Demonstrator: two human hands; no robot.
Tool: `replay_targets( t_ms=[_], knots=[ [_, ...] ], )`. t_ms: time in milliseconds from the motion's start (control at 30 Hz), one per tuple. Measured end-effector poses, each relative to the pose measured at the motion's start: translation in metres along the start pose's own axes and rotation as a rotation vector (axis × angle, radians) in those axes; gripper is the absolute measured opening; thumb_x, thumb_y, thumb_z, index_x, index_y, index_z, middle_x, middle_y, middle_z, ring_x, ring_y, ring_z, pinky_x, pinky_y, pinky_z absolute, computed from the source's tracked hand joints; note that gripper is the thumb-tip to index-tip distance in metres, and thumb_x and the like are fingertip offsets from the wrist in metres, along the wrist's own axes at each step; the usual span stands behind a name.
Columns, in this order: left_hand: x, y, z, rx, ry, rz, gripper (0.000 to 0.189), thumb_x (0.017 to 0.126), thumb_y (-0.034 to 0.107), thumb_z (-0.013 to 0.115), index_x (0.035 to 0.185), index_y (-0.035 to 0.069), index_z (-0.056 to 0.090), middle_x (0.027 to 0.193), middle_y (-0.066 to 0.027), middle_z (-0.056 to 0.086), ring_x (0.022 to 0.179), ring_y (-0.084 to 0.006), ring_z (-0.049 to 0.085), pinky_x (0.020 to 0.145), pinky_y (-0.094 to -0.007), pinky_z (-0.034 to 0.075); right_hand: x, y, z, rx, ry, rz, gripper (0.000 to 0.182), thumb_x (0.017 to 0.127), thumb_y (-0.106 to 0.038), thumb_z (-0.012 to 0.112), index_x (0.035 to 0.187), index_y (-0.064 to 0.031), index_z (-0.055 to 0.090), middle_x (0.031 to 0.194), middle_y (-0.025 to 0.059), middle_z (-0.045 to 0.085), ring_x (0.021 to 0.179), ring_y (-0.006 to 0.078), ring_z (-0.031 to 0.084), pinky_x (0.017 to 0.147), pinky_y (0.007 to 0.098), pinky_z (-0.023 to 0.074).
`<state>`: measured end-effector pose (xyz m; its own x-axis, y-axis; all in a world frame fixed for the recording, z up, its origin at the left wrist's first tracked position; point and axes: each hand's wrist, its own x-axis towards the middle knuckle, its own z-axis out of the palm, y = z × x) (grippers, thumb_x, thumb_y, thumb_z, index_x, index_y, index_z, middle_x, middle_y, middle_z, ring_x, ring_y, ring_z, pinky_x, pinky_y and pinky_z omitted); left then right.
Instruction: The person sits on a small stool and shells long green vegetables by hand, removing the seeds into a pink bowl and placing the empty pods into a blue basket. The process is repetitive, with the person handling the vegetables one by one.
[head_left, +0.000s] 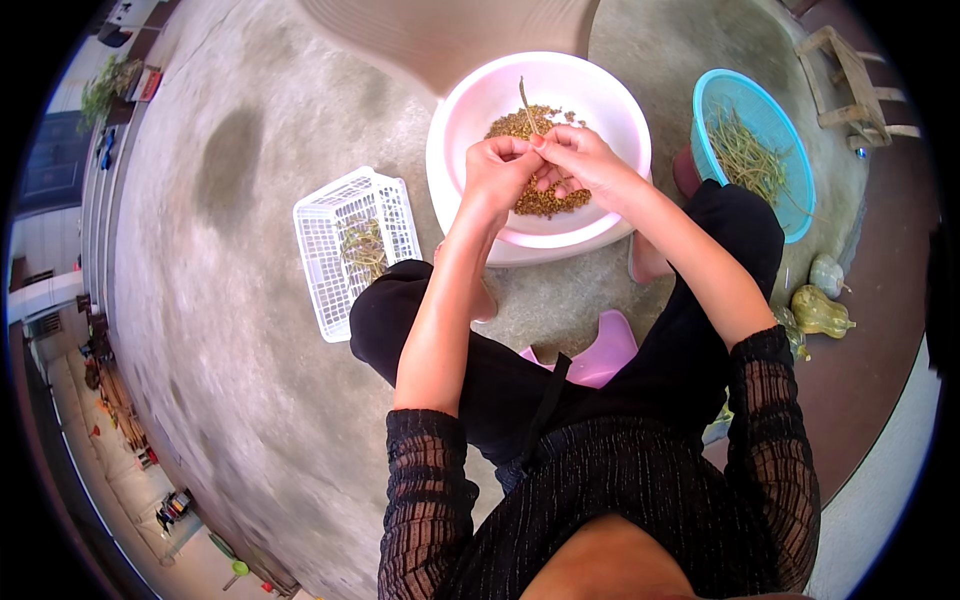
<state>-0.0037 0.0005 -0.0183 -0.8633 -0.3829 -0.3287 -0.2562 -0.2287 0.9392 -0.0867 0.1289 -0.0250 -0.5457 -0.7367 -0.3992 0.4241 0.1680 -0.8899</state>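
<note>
A long, thin brownish pod (526, 103) points up and away from between my fingertips. My left hand (504, 166) pinches its near end, and my right hand (576, 161) holds it from the other side with thumb and fingers. Both hands meet above a white plastic basin (445, 150). Small brown and greenish beans or seeds (551, 204) lie heaped on the basin's bottom, partly hidden by my hands.
At the left, a white plastic basket (319, 255) holds a few pods or stems. A turquoise basket (799, 154) of long dry pods stands at the right, near squashes (820, 310) and a wooden stool (846, 112). A pink plastic object (611, 346) lies between my legs.
</note>
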Motion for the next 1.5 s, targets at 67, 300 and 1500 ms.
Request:
replay_targets(
  t_ms=[67,300,1500],
  knots=[
    [0.000,-0.002,-0.002,-0.026,-0.028,-0.016,0.004,0.080,0.007,0.065,0.079,0.002,0.066,0.070,-0.0038,0.064,0.051,-0.0040,0.048,0.045,-0.0177,0.033,0.004,0.002,-0.008,0.013,-0.053,0.009,0.022,0.096,-0.027,0.050,0.092,-0.0059,0.054,0.081,0.0055,0.062,0.069,0.0122,0.064,0.050,0.0196,0.0457],
    [0.000,-0.004,-0.003,-0.118,-0.005,-0.064,0.004,0.079,0.006,0.066,0.078,0.002,0.065,0.069,-0.0048,0.063,0.050,-0.0039,0.046,0.045,-0.0188,0.033,0.006,0.004,0.001,-0.316,0.100,-0.152,0.016,0.096,-0.013,0.046,0.092,-0.0001,0.054,0.082,0.0073,0.063,0.073,0.0159,0.067,0.049,0.0224,0.0494],
    [-0.004,0.009,-0.004,-0.172,-0.083,-0.097,0.005,0.080,0.005,0.061,0.078,0.000,0.062,0.062,-0.0025,0.057,0.048,-0.0039,0.041,0.043,-0.0186,0.027,0.003,0.004,0.002,-0.020,-0.046,0.007,0.031,0.098,-0.032,0.044,0.093,-0.0031,0.054,0.068,0.0022,0.054,0.050,0.0059,0.047,0.042,0.0186,0.0349]
  ],
)
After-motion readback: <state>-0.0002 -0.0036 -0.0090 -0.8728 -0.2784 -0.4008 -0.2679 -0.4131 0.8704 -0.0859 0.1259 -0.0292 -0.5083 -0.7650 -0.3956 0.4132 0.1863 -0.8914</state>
